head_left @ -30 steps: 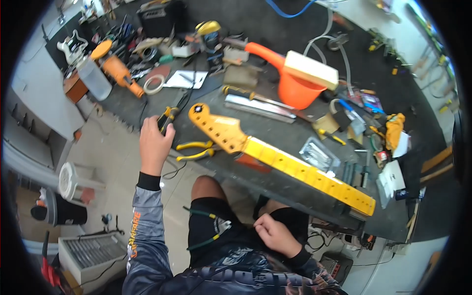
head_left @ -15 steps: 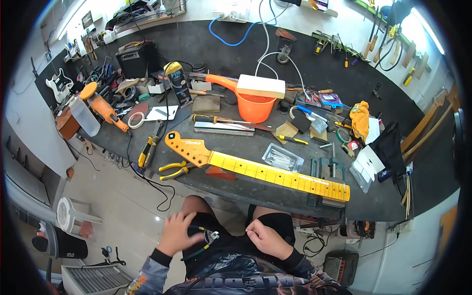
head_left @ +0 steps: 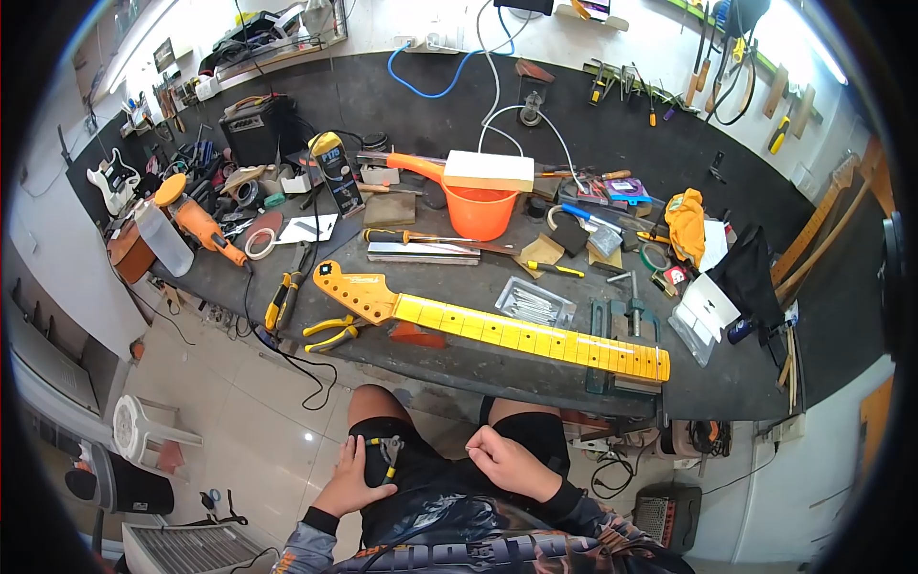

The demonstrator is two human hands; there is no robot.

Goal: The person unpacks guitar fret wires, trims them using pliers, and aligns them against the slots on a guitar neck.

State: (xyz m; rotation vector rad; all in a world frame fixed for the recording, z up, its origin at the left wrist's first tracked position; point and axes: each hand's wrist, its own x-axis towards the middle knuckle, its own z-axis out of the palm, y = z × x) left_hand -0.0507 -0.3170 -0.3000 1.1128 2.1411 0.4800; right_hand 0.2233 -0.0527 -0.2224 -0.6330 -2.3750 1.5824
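My left hand [head_left: 347,484] rests on my left thigh, fingers stretched out and holding nothing. Just to its right, a pair of cutting pliers [head_left: 390,459] with yellow-and-black handles lies on my dark shorts. My right hand [head_left: 512,464] hovers over my other thigh with its fingers curled into a pinch; what they hold, if anything, is too small to make out. In front of me on the bench lies a guitar neck [head_left: 516,338] with a yellow fretted fingerboard. Its headstock points left, propped on a reddish block [head_left: 418,335], and its right end sits on a support near a vise [head_left: 626,325].
Left of the headstock lie yellow-handled pliers [head_left: 332,333] and a larger pair [head_left: 284,298]. Behind the neck are a clear tray of thin metal pieces [head_left: 535,302], a screwdriver [head_left: 397,236] and an orange dipper [head_left: 478,212]. An orange power tool [head_left: 203,230] stands at left.
My left hand has come down onto my thigh, and the cutting pliers in my lap have shifted left and turned. My right hand stays closed, nearly in place. The view has shifted slightly.
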